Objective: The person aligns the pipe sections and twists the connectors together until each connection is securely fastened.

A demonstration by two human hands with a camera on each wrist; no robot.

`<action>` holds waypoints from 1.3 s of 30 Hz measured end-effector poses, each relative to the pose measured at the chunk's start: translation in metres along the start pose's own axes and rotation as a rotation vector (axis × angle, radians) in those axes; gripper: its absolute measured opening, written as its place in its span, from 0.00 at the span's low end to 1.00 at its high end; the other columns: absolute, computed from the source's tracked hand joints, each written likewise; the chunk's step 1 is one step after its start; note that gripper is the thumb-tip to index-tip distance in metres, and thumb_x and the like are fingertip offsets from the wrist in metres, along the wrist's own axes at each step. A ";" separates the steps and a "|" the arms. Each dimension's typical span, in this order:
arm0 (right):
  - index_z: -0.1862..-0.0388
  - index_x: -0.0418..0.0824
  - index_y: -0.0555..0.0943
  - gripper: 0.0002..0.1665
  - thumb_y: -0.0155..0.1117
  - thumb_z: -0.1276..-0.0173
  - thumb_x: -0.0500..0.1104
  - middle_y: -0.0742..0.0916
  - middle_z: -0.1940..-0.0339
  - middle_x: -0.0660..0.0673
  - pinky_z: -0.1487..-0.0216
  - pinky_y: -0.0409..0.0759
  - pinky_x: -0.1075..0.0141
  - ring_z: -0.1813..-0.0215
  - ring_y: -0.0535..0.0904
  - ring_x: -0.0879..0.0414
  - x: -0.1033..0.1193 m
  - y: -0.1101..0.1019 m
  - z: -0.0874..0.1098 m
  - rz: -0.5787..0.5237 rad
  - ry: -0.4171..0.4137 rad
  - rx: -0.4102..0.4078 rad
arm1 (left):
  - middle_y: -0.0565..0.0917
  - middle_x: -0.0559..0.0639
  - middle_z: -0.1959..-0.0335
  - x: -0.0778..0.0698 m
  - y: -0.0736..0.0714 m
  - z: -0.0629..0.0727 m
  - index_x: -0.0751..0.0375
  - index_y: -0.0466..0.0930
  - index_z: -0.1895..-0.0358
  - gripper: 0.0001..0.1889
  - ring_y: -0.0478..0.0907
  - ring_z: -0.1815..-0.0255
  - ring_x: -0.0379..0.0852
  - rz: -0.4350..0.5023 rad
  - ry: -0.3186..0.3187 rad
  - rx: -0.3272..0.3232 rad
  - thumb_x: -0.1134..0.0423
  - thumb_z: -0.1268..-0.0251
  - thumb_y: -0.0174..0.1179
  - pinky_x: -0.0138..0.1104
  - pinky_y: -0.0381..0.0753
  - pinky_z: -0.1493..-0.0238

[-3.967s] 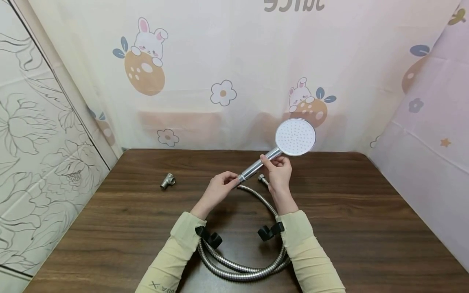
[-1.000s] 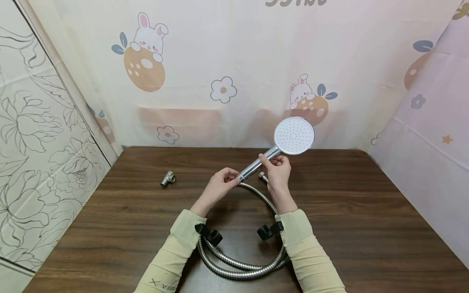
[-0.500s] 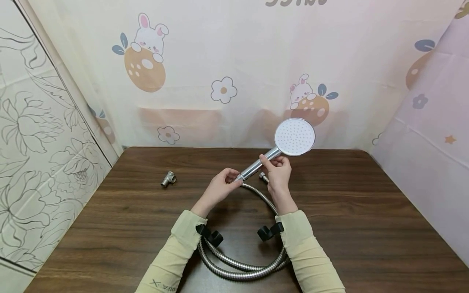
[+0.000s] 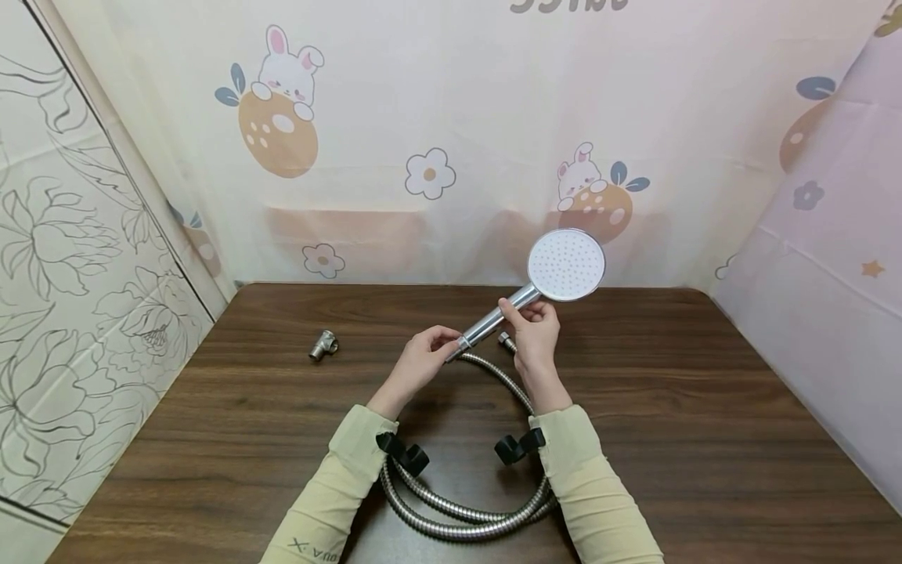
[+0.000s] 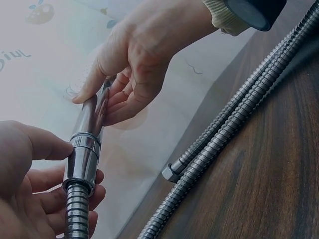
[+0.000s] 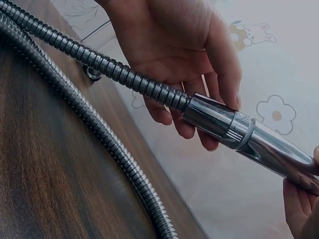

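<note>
- The hand shower head (image 4: pixel 567 265) is held up above the desk (image 4: pixel 669 439), its steel hose (image 4: pixel 461 532) joined at the handle's lower end.
- Left hand (image 4: pixel 420 359): thumb and fingers closed about the hose connector (image 5: pixel 82 164).
- Right hand (image 4: pixel 538 337): thumb and fingers pinch the handle, leaving little gap.
- If the connector sits askew, threads could bind; its tightness cannot be told.
- Smooth chrome might slip in so light a pinch, dropping the head.
- Hose looped under the forearms could snag or twist the joint.
- The head is near the back cloth (image 4: pixel 430 243), by the far edge; bare wood runs rightward to the side edge.
- A metal fitting (image 4: pixel 323 345) lies well left.
</note>
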State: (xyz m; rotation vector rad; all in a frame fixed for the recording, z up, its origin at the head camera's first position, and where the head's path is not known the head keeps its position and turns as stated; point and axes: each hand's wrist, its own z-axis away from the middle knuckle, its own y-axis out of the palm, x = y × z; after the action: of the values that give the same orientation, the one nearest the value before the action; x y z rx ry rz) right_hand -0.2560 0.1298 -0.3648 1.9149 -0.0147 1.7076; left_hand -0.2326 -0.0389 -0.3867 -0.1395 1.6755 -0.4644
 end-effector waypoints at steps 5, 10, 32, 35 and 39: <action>0.68 0.40 0.65 0.19 0.67 0.48 0.29 0.73 0.74 0.48 0.70 0.80 0.71 0.76 0.74 0.65 -0.001 0.000 -0.001 -0.007 -0.005 -0.005 | 0.81 0.48 0.63 0.000 0.000 0.000 0.55 0.79 0.55 0.11 0.75 0.65 0.41 0.018 0.014 -0.011 0.58 0.38 0.57 0.32 0.73 0.66; 0.69 0.40 0.65 0.19 0.67 0.48 0.29 0.73 0.74 0.48 0.69 0.80 0.71 0.76 0.74 0.64 -0.002 -0.001 -0.001 -0.012 -0.010 -0.003 | 0.81 0.48 0.63 -0.001 0.000 0.000 0.56 0.79 0.57 0.10 0.76 0.65 0.41 0.024 0.036 -0.031 0.60 0.41 0.60 0.32 0.74 0.65; 0.69 0.40 0.65 0.19 0.67 0.48 0.29 0.73 0.74 0.48 0.68 0.80 0.71 0.75 0.74 0.64 -0.001 0.000 -0.001 -0.013 -0.006 0.003 | 0.83 0.54 0.63 0.002 0.000 0.000 0.55 0.79 0.54 0.14 0.76 0.61 0.49 -0.009 -0.075 0.039 0.53 0.32 0.48 0.35 0.69 0.63; 0.69 0.40 0.65 0.19 0.67 0.48 0.29 0.73 0.74 0.48 0.68 0.80 0.71 0.75 0.74 0.64 -0.001 0.000 0.000 -0.010 -0.010 0.001 | 0.83 0.52 0.63 0.001 0.000 0.000 0.55 0.79 0.54 0.13 0.76 0.62 0.48 -0.013 -0.064 0.031 0.54 0.33 0.49 0.34 0.71 0.63; 0.69 0.41 0.65 0.19 0.67 0.48 0.29 0.73 0.75 0.48 0.68 0.80 0.71 0.75 0.74 0.64 0.000 -0.001 0.000 -0.018 -0.006 0.000 | 0.82 0.47 0.65 0.001 0.000 0.001 0.53 0.79 0.55 0.12 0.75 0.65 0.42 -0.025 -0.049 0.009 0.54 0.35 0.52 0.34 0.72 0.63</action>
State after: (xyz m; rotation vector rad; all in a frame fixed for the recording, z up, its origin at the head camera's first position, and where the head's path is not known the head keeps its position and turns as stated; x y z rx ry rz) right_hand -0.2557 0.1303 -0.3652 1.9143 0.0004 1.6902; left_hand -0.2322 -0.0391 -0.3877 -0.1636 1.6250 -0.4837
